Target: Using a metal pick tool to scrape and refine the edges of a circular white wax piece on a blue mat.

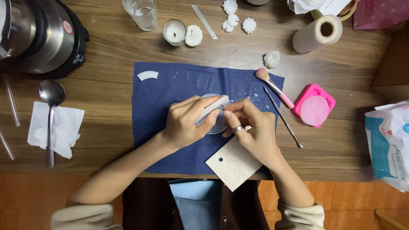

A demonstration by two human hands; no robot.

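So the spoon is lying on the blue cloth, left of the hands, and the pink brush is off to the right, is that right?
Not quite. In the head view the spoon lies on a white tissue on the bare wooden table, left of the blue cloth, not on it. It is left of the hands, and the pink brush is to the right.

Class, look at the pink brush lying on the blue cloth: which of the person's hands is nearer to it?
Right. The right hand lies just below-left of the pink brush; the left hand is farther left, beyond the right.
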